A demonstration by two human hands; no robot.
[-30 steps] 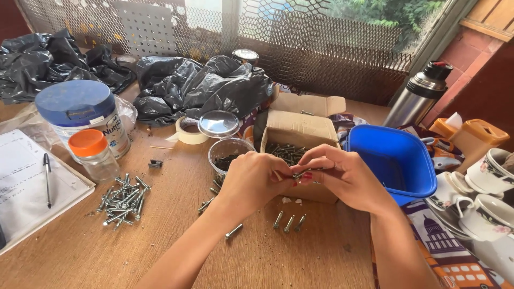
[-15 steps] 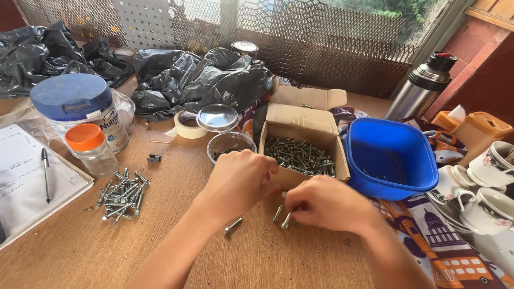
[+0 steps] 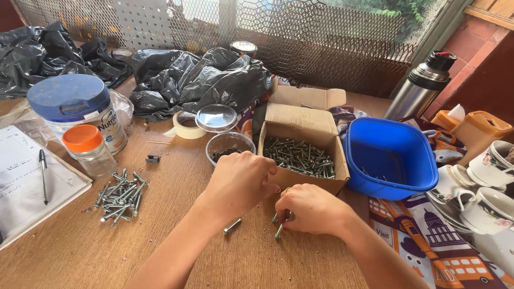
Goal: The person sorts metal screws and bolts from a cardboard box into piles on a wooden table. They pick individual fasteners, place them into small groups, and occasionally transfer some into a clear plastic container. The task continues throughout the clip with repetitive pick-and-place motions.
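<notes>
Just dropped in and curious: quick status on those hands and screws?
Left hand curled above table, contents hidden. Right hand down on loose screws beside cardboard box. One stray screw nearby.

Home porch workbench, mesh window, screw box, teacups, thermos

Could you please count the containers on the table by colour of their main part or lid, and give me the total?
Blue: 2, the blue-lidded tub and the blue basin.
Orange: 1, the orange-capped jar.
Brown: 1, the cardboard box of screws, just beyond the left hand and right hand.
Clear: 1, the clear cup.
Silver: 1, the steel flask.
Total: 6
</notes>
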